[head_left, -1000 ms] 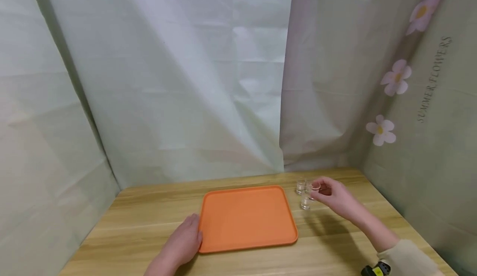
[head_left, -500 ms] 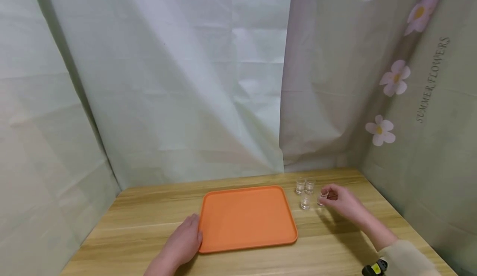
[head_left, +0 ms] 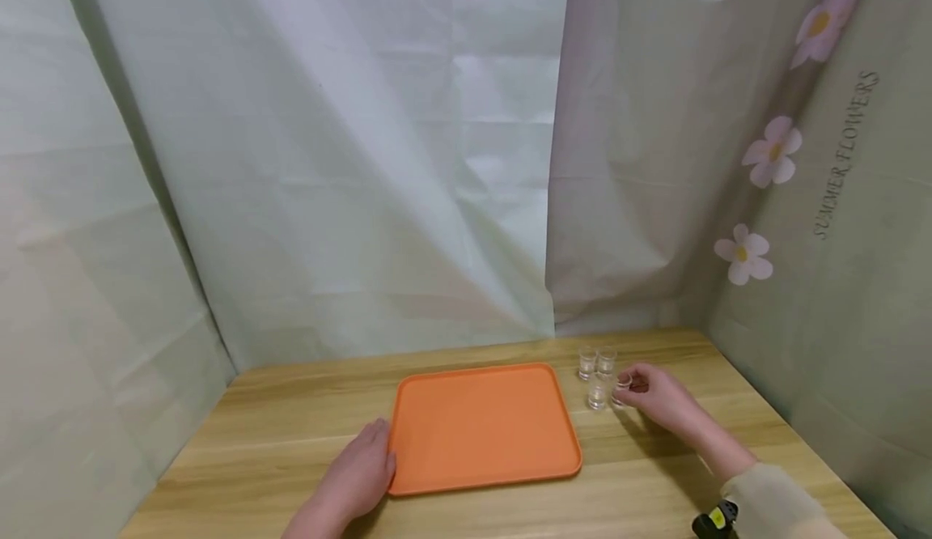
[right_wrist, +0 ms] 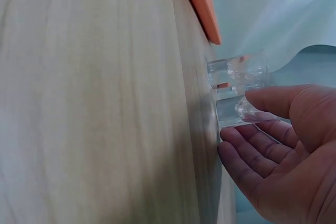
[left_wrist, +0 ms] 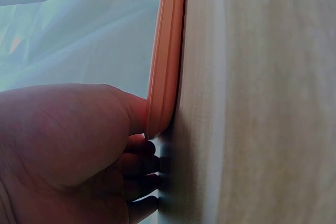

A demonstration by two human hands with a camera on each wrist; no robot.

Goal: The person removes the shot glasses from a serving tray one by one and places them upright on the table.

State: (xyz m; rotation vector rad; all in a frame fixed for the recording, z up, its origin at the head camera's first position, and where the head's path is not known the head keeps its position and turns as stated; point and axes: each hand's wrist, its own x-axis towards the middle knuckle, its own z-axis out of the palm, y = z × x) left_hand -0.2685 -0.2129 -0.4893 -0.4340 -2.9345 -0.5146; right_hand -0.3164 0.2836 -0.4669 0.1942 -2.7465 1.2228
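Observation:
In the head view, my left hand holds the left edge of an orange tray near its front corner. The left wrist view shows my thumb against the tray's rim and the fingertips down by the tabletop. To the right of the tray, my right hand pinches a small clear shot glass by thumb and fingers. This glass stands upright on the table. Close beside it are three more clear shot glasses: a front one, a back left one and a back right one.
The wooden table extends around the tray. Pale curtains hang behind and on both sides, the right one printed with flowers. A black and yellow device sits by my right sleeve.
My right hand first drew the held shot glass away from the group, rightward and toward me, then moved it slightly left beside the front glass. The left hand and tray stayed put.

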